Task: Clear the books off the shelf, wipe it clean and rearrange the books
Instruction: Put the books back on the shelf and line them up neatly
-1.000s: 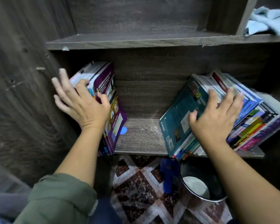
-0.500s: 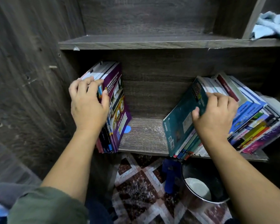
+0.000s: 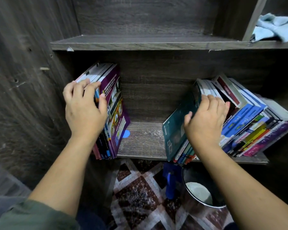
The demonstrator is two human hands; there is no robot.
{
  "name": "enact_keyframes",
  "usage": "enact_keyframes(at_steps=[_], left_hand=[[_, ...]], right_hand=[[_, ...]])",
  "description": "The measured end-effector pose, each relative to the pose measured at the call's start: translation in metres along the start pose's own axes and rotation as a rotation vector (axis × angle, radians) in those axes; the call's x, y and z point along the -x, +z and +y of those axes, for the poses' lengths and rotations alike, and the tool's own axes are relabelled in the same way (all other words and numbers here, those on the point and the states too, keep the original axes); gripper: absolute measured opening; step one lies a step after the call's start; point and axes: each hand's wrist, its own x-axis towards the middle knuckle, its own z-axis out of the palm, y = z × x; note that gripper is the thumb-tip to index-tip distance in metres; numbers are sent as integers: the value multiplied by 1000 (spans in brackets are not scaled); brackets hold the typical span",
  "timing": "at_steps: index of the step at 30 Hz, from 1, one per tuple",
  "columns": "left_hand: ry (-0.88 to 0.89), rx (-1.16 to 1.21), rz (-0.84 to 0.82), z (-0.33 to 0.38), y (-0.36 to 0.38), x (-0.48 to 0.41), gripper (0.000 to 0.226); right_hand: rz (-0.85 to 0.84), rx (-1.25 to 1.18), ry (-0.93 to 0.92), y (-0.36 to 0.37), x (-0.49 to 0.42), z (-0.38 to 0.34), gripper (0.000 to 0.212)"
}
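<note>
On the lower shelf, a small upright group of books with a purple cover outermost leans against the left wall. My left hand grips this group from above, fingers curled over the top edges and thumb on the purple cover. At the right, a larger slanted stack leans to the right, with a teal book at its left end. My right hand grips the top edges of the books just behind the teal cover, thumb on the cover. A light blue cloth lies on the upper shelf at far right.
The upper shelf board runs above the books. A blue round sticker is on the lower shelf. Below, on the patterned floor, stand a blue spray bottle and a metal bucket with something white inside.
Both hands went from lying flat on the books to curling over their top edges. The left group now stands closer to upright. The view has shifted slightly.
</note>
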Motion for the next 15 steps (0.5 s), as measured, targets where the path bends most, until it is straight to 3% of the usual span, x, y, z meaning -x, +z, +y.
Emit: enact_keyframes(at_steps=[4,6,9,12,15], left_hand=[[0,0,-16,1,-1,0,33],[-5,1,-19,1,-3,0,33],[-15,-2,-25,2,-3,0,33],[-15,-5,-25,2,-3,0,33],[-10,-1,-21,2,-2,0,32]], right_hand=[[99,-235,-83,3,-1,2,56],[171,-425,-42,-3,-1,2,61],[217,-486,43,-9,-6,-1,72],[100,-496,124,-5,-8,-4,68],[-135,-558,242,-3,-2,-14,61]])
